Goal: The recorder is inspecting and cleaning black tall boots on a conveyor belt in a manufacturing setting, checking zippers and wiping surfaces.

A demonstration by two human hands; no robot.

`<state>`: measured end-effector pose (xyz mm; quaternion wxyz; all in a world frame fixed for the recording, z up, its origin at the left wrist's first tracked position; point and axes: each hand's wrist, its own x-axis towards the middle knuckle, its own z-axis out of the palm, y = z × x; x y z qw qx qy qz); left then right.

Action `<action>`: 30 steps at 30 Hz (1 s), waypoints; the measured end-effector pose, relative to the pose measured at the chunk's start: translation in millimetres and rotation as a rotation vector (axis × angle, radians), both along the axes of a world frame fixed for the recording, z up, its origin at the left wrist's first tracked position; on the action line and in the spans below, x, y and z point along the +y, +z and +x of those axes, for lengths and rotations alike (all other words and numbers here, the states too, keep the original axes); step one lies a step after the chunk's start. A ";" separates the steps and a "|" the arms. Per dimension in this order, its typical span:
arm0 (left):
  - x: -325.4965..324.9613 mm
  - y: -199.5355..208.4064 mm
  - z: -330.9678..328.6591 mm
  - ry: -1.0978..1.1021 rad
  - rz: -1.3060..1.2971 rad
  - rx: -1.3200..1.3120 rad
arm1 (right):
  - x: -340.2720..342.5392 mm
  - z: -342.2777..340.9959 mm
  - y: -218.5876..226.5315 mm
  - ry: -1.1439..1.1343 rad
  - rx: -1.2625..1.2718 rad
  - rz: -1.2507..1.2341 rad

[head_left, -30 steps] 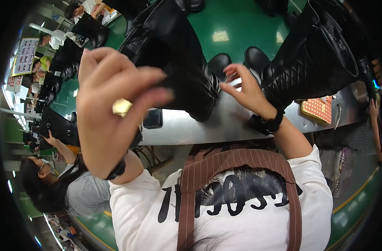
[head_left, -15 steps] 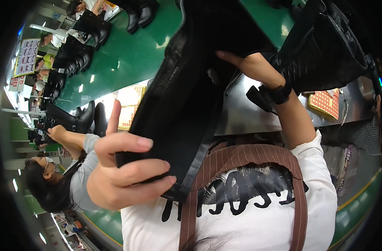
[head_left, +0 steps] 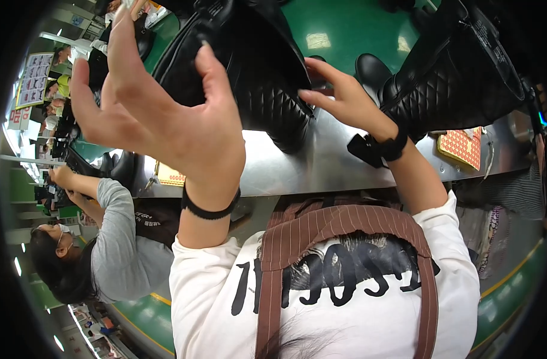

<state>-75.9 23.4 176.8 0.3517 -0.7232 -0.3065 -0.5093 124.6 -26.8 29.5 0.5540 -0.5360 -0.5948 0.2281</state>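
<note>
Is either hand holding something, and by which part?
The left hand is open, nothing seen in it. The right hand has thumb and finger at the side edge of the black boot on its left; whether they grip it cannot be told.

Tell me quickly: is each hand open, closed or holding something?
Left hand: open, fingers spread, nothing visibly held.
Right hand: open, thumb and fingers apart at the black boot; contact cannot be told.

Black boot at centre point(head_left: 264, 96) in smooth, leather-like material with a soft sheen and quilted panel; boot at right point(head_left: 447, 84) likewise; metal worktop point(head_left: 339, 158), smooth and reflective; green surface point(head_left: 333, 30), glossy; brown apron point(head_left: 345, 224) and white shirt point(head_left: 369, 329), matt cloth.
</note>
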 end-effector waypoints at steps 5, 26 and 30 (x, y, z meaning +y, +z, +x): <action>7.1 -60.6 -7.3 -0.504 -0.254 -0.245 | -26.0 7.8 -39.6 -0.067 -0.019 -0.451; -25.3 -224.8 0.9 -0.650 -1.486 -0.502 | -16.0 -23.8 69.2 0.283 0.695 -0.162; -29.5 -222.2 -2.4 -0.711 -1.470 -0.496 | -22.8 -28.7 143.7 0.361 0.619 0.026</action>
